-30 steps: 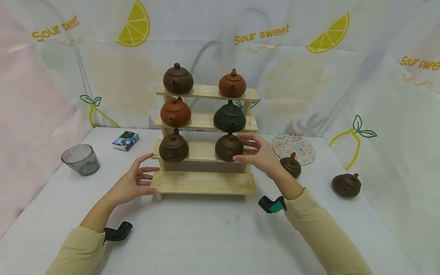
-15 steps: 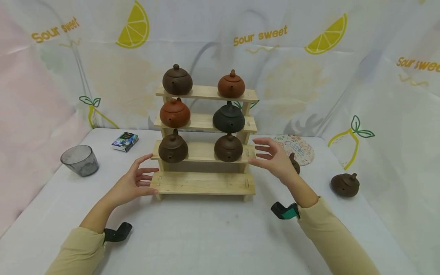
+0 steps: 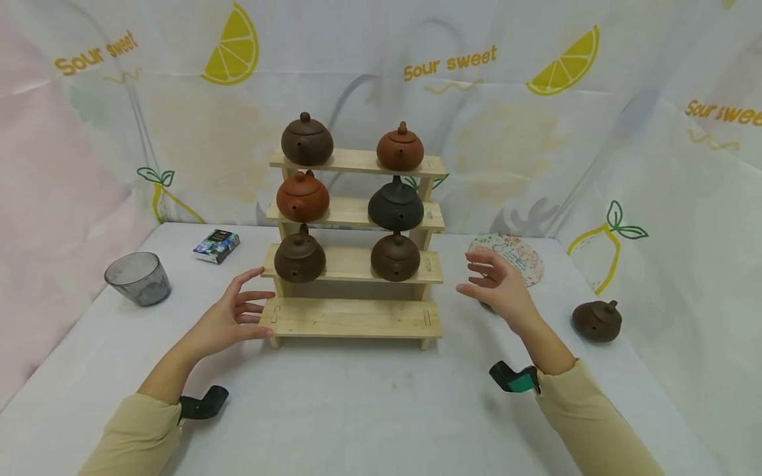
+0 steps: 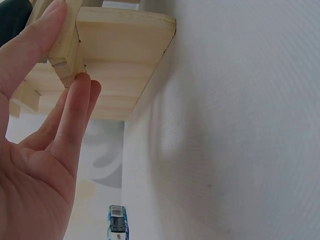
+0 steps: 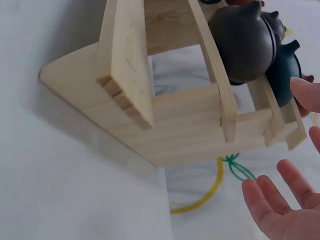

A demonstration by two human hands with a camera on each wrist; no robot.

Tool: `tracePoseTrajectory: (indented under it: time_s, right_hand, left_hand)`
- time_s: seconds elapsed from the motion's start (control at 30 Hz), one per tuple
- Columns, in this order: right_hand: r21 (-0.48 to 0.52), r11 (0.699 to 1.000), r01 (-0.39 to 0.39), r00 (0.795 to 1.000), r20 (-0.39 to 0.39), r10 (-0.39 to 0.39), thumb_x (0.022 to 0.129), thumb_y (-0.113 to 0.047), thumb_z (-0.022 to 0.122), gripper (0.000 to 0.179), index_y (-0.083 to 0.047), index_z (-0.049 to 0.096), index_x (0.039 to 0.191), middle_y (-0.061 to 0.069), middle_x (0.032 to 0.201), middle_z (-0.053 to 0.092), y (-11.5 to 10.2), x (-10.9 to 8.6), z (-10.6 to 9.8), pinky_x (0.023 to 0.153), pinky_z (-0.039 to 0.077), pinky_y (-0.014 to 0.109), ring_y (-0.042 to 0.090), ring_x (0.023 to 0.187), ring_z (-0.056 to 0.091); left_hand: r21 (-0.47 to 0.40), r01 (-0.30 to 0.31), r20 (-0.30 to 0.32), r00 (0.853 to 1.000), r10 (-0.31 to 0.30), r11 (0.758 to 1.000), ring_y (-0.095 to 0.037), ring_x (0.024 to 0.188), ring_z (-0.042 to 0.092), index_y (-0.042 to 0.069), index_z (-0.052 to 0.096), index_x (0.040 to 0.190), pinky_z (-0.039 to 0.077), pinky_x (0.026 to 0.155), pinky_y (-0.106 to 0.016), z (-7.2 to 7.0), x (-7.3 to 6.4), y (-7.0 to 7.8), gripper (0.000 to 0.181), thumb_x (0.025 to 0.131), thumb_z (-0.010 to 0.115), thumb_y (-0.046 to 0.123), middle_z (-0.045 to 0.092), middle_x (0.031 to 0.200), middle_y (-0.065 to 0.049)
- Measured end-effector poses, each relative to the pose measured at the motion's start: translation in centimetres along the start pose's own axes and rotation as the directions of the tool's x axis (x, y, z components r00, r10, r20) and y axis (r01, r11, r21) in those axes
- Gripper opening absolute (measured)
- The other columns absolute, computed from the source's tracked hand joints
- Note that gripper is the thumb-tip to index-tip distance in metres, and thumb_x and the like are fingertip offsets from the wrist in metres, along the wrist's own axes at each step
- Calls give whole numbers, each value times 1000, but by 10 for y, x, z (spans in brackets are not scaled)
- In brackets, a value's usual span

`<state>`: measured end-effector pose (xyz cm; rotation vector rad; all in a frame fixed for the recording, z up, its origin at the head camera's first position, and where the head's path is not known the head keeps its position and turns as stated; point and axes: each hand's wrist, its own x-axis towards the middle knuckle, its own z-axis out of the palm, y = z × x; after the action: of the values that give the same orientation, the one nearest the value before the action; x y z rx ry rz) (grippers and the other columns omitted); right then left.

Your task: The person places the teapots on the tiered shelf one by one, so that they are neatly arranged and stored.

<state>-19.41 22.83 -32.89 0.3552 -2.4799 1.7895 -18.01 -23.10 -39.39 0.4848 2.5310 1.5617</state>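
Observation:
My left hand (image 3: 229, 317) holds the left end of a stepped wooden stand (image 3: 351, 317), its thumb and fingertips against the board ends. In the left wrist view, the thumb and fingers (image 4: 77, 107) lie on either side of one board end. Six small clay teapots stand two to a tier on the upper three tiers, among them a brown teapot (image 3: 395, 256) on the third tier's right. The bottom board is bare. My right hand (image 3: 503, 291) is off the stand's right side, fingers spread and holding nothing. It hides most of a brown teapot (image 3: 486, 306).
Another brown teapot (image 3: 597, 321) sits at the table's right. A floral round mat (image 3: 518, 254) lies behind my right hand. On the left are a grey glass cup (image 3: 139, 279) and a small blue box (image 3: 216, 246). A printed curtain (image 3: 357, 59) hangs behind.
My right hand has let go of the brown teapot on the third tier and moved right, away from the stand. My left hand has stayed at the stand's left end.

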Motion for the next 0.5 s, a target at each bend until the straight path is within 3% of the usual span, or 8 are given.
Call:
tracePoseTrajectory:
  time_s: [0.2, 0.5]
  right_hand:
    - [2, 999, -52, 998, -40, 52, 79, -8, 75, 53, -3, 50, 125, 11, 130, 48, 8, -11, -11, 84, 47, 19, 13, 107, 53]
    - [-12, 1000, -10, 995, -95, 9, 80, -6, 73, 48, -5, 52, 123, -7, 117, 51, 21, -20, -27, 84, 46, 17, 13, 106, 53]
  left_hand:
    - [5, -8, -6, 1000, 8, 1000, -38, 105, 55, 26, 8, 148, 51, 82, -35, 1, 0, 0, 109, 70, 83, 16, 44, 133, -26]
    - [8, 0, -7, 1000, 0, 1000, -38, 105, 55, 26, 8, 148, 51, 82, -36, 1, 0, 1, 109, 70, 83, 16, 44, 133, -26]
